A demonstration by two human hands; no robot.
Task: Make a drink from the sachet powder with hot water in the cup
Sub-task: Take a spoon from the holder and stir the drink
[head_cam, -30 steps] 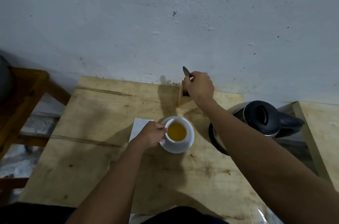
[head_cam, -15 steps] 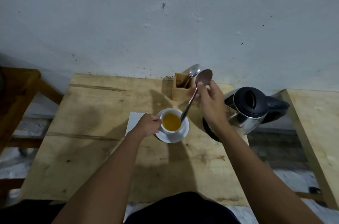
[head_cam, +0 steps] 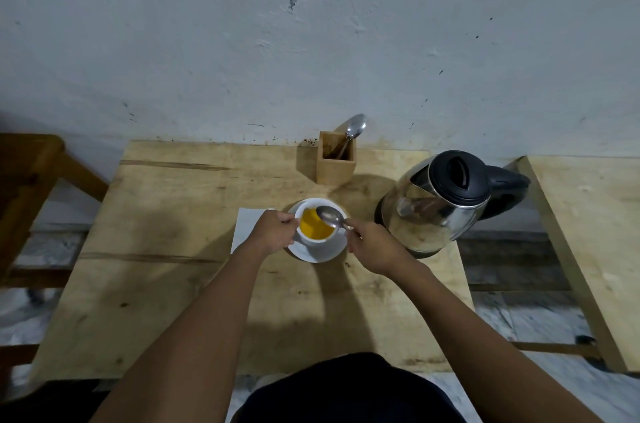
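A white cup (head_cam: pixel 317 238) full of orange-yellow drink stands on a white saucer (head_cam: pixel 322 252) in the middle of the wooden table (head_cam: pixel 173 277). My left hand (head_cam: pixel 273 230) grips the cup's left side. My right hand (head_cam: pixel 375 246) pinches the handle of a metal spoon (head_cam: pixel 330 216), whose bowl hovers over the cup's right rim, just above the liquid. A white paper, possibly the sachet (head_cam: pixel 247 223), lies flat left of the saucer, partly under my left hand.
A steel kettle (head_cam: pixel 440 204) with a black lid stands right of the cup, close to my right hand. A wooden holder (head_cam: pixel 336 159) with another spoon (head_cam: pixel 355 128) is at the back by the wall. A second table (head_cam: pixel 588 242) is on the right, a wooden chair (head_cam: pixel 31 187) on the left.
My right hand took a spoon from the wooden holder, swung it down, and now holds its bowl over the cup. My left hand has stayed on the cup.
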